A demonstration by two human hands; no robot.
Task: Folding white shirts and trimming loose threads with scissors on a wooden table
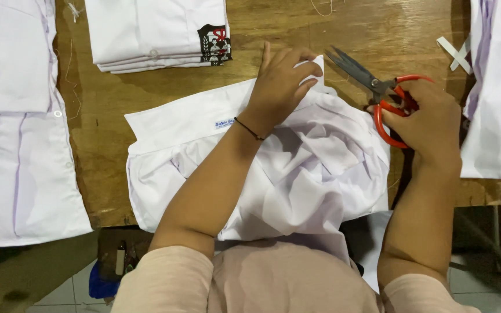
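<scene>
Trimming step. Left hand (282, 81) fingers pin white shirt (297, 168) collar edge flat on bench (105, 116). Right hand (427, 119) fingers grip red scissors (378, 93), blades slightly parted beside collar. Next: careful blade alignment with edge.

Bright, even overhead light on the brown wooden worktop (111, 116), white cotton shirts along its left and right edges nearly blown out, soft short shadows under the forearms, mild sheen on the wood, sharp focus throughout, dim floor below the near edge
</scene>
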